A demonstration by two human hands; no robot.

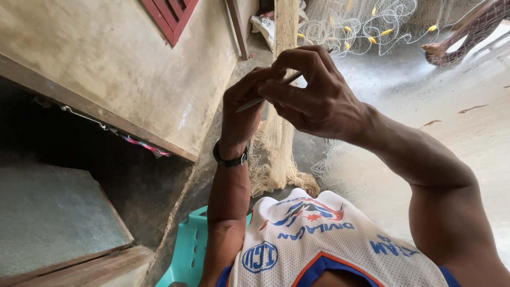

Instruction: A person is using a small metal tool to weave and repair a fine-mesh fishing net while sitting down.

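My left hand (241, 109), with a black watch on its wrist, and my right hand (321, 98) meet in front of me at chest height. Both pinch a thin flat grey tool (265, 96) that slants between their fingertips. Right behind the hands hangs a bunched pale fishing net (276, 154), draped down a wooden post (287, 24) and piled on the ground. Whether a strand of net is also held between my fingers is hidden.
More net with small yellow floats (366, 24) spreads at the top. Another person's bare foot (438, 52) rests at the top right. A concrete wall (122, 64) with a dark opening is on the left. A turquoise plastic seat (188, 255) is under me.
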